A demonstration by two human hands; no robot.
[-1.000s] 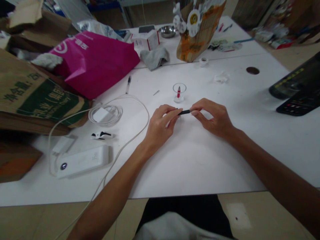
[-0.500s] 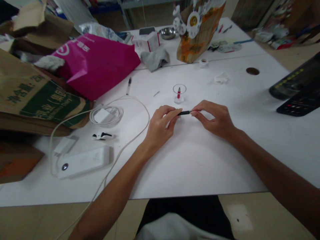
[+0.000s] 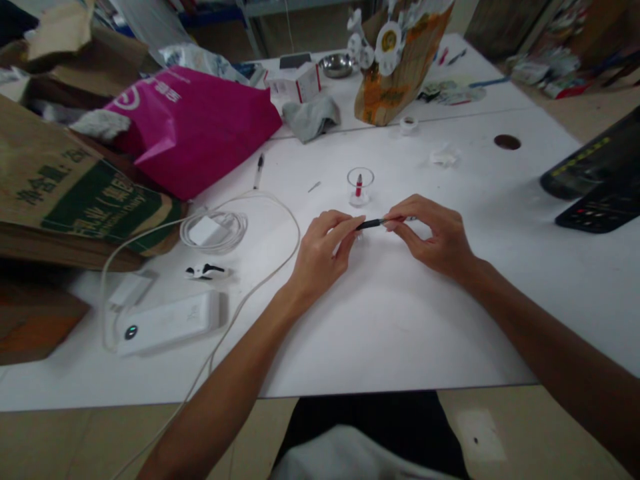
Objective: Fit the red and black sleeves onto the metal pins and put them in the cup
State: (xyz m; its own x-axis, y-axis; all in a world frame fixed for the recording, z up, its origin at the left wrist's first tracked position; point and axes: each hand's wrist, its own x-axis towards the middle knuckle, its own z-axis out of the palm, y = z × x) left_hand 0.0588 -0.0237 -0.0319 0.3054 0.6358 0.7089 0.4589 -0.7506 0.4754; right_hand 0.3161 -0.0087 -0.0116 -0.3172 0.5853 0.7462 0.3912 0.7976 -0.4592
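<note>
Between my two hands lies a black pen point(image 3: 370, 224), nearly level above the white table. My left hand point(image 3: 323, 250) grips its dark barrel between thumb and fingers. My right hand point(image 3: 433, 233) pinches the thin, light-coloured end of the same pen; a small bit shows past those fingertips, too small to make out. Just beyond the hands stands a clear cup point(image 3: 361, 187) with a short red pen part point(image 3: 359, 185) upright in it. A thin, small stick point(image 3: 314, 187) rests left of the cup, and a capped pen point(image 3: 259, 171) lies farther left.
At left are a white power bank point(image 3: 170, 323), a coiled cable with a charger point(image 3: 209, 231), a magenta bag point(image 3: 200, 127) and a brown paper sack point(image 3: 60, 180). A grey cloth point(image 3: 311, 119), tape roll point(image 3: 409, 125) and black bottle point(image 3: 590, 160) stand farther out.
My right hand has shifted slightly, its fingers lifting a little, and a small bit now shows past its fingertips. Left hand and pen stay almost in place.
</note>
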